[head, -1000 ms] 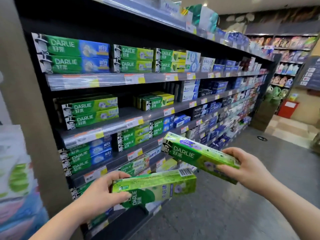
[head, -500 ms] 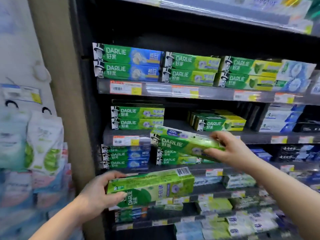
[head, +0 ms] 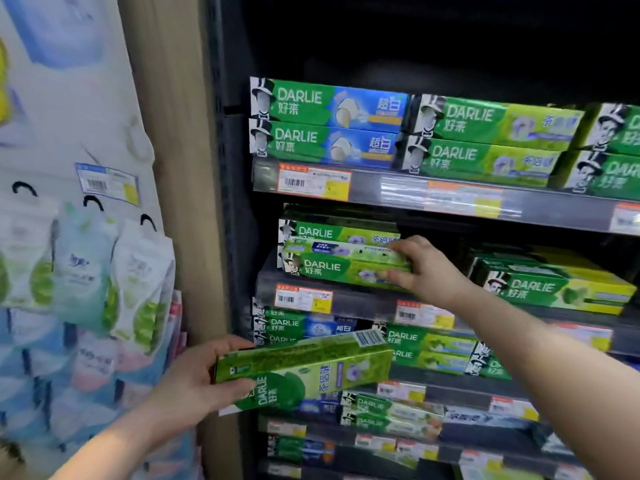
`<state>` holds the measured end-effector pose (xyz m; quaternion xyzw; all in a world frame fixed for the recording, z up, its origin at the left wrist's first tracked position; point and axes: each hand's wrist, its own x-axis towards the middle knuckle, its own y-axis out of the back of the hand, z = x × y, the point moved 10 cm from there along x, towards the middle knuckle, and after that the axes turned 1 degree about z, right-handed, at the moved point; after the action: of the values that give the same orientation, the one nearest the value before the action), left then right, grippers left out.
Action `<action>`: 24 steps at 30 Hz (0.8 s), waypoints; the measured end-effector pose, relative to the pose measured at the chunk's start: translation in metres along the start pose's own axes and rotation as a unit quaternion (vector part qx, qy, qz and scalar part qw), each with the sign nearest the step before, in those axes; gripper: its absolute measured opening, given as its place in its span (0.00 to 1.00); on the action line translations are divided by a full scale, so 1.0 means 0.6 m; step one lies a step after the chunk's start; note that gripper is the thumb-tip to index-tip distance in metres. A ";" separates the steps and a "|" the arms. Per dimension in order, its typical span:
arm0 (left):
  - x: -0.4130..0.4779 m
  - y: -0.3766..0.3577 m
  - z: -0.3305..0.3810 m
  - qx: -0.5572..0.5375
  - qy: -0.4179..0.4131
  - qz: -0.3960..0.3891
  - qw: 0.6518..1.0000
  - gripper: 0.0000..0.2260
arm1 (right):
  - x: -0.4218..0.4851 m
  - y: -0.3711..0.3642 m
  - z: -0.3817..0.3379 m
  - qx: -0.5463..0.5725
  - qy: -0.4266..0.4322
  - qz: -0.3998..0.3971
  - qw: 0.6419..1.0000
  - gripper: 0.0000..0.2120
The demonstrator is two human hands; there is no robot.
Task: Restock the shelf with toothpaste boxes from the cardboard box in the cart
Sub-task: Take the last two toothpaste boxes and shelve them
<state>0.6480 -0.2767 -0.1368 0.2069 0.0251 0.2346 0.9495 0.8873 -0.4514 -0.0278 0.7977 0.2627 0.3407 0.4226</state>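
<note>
In the head view, we saw the right hand (head: 426, 268) at centre frame, fingers curled round the right end of a green Darlie toothpaste box (head: 339, 268). The box lay lengthwise, logo facing out, at the front edge of the second shelf (head: 363, 301), just before a stack of matching boxes (head: 329, 232) (same purple-flower print, so we judged this the right slot). We could not tell whether it already rested on the board. Gripping one end left the other free to slide in toward the upright at the left.

Lower left of centre, the left hand (head: 194, 382) clasped a second toothpaste box (head: 304, 368) by its left end, tilted with its barcode up and held low, clear of the working hand; we took it as waiting its turn. The cardboard box and cart lay out of frame. Hanging pouches (head: 138, 271) filled the frame's left.
</note>
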 end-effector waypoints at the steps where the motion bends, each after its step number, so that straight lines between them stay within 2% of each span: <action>1: 0.008 -0.001 -0.001 0.000 -0.004 -0.008 1.000 0.33 | 0.009 -0.008 0.000 -0.002 0.002 -0.003 1.000 0.26; 2: 0.016 -0.001 -0.006 0.005 -0.003 -0.014 1.000 0.34 | 0.017 -0.017 0.001 -0.002 0.003 -0.007 1.000 0.26; 5: 0.037 -0.001 -0.008 0.010 -0.004 -0.016 1.000 0.25 | 0.033 -0.039 0.003 0.007 -0.003 -0.019 1.000 0.27; 7: 0.044 -0.002 -0.003 0.015 -0.011 -0.015 1.000 0.22 | 0.038 -0.046 0.004 0.018 -0.010 -0.016 1.000 0.27; 24: 0.067 -0.017 -0.015 -0.013 -0.004 -0.025 1.000 0.22 | 0.055 -0.053 0.013 0.010 -0.020 0.013 1.000 0.25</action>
<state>0.6869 -0.2634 -0.1472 0.1950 0.0230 0.2106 0.9576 0.9102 -0.4157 -0.0476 0.8117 0.2476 0.3274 0.4154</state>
